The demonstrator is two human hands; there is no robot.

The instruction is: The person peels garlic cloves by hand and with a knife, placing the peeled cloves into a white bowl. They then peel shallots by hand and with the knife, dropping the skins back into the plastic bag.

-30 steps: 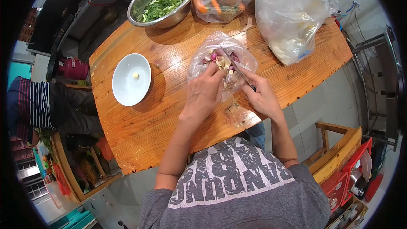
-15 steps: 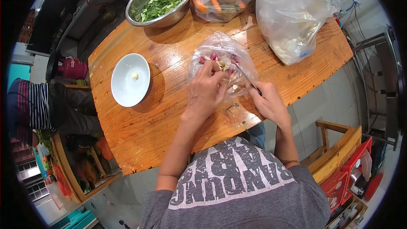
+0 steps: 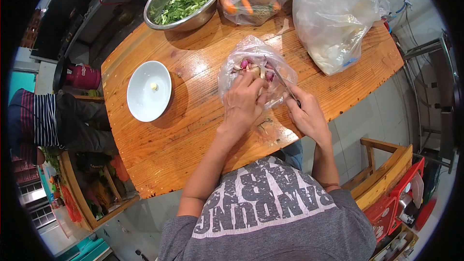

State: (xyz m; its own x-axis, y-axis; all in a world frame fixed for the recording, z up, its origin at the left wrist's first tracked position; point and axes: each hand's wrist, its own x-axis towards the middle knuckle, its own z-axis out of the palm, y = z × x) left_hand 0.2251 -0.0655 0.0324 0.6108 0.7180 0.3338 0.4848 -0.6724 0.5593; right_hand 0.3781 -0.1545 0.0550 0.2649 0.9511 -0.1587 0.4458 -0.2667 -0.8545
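An unsealed clear plastic bag [image 3: 232, 63] lies on the wooden table in front of me. Inside it are reddish shallots [image 3: 245, 63] and pale garlic [image 3: 262, 72]. My left hand [image 3: 243, 97] reaches over the bag's near edge with fingers bent and apart, the tips among the garlic. No piece shows clearly in its grasp. In my right hand [image 3: 305, 115] is a knife [image 3: 282, 82], held by the handle, its blade slanting up and left over the bag's right side. To the left, a white bowl [image 3: 142, 99] has one peeled garlic clove [image 3: 154, 86] at its bottom.
Chopped greens fill a metal bowl [image 3: 159, 21] at the table's back left. Beside it stand a bag with carrots [image 3: 237, 0] and a large whitish plastic bag [image 3: 328, 24]. A wooden stool [image 3: 386, 169] is at right. Another person [image 3: 46, 121] stands beyond the left edge.
My left hand has shifted slightly right, its fingers stretching further into the bag. The plastic bag has moved a little right. The knife has turned slightly, still in my right hand.
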